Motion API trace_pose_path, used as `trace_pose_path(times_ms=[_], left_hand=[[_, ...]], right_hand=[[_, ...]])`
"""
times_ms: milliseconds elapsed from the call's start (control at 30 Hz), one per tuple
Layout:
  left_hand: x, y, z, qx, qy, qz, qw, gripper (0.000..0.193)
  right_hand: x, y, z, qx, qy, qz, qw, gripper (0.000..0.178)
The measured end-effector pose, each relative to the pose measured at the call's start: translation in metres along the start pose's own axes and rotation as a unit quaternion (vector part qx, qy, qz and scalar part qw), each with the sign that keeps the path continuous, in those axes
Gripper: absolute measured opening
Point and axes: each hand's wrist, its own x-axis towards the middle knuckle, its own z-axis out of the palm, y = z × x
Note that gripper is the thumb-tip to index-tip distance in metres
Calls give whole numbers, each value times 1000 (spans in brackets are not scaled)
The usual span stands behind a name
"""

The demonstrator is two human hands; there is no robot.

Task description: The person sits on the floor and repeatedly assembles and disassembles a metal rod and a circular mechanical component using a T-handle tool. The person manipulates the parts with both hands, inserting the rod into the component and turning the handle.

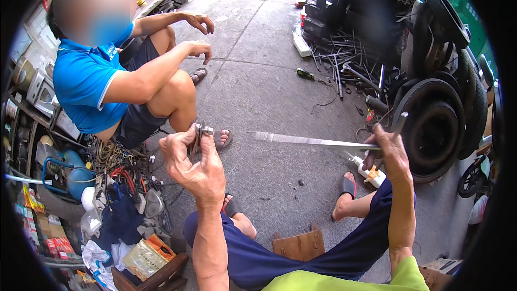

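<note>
My left hand (pixel 196 170) is raised left of centre, its thumb and fingers pinching a small shiny metal part (pixel 204 130). The fingers cover some of that part, so I cannot make out its kind. On the right, my right hand (pixel 389 155) is closed around a long, thin, flat metal strip (pixel 318 140). The strip points left toward the small part but stays apart from it, and its far end is blurred. A short grey metal rod (pixel 400 123) sticks up from the same hand. Below this hand, a white bottle with an orange label (pixel 371 172) lies on the floor.
A person in a blue shirt (pixel 89 83) sits at the left. Tyres (pixel 433 129) and scattered metal tools (pixel 344 64) fill the right. A green-handled screwdriver (pixel 305 74) lies on the concrete. Clutter with a blue tank (pixel 75 172) stands left; a wooden stool (pixel 299 245) shows between my legs.
</note>
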Motion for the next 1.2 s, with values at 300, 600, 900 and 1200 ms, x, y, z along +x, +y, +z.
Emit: trace_pose_path(times_ms=[300,600,900,1200], left_hand=[[1,14,2,66,15,122,990,16],[-1,15,5,12,8,97,995,16],[-7,16,8,-56,-7,4,998,12],[-9,11,11,-63,-30,-56,996,14]], right_hand=[[4,8,-17,204,77,-44,975,64],[1,16,-16,215,2,-61,975,65],[-6,-3,-2,145,-6,-64,987,65],[-12,-6,6,150,-6,-64,987,62]])
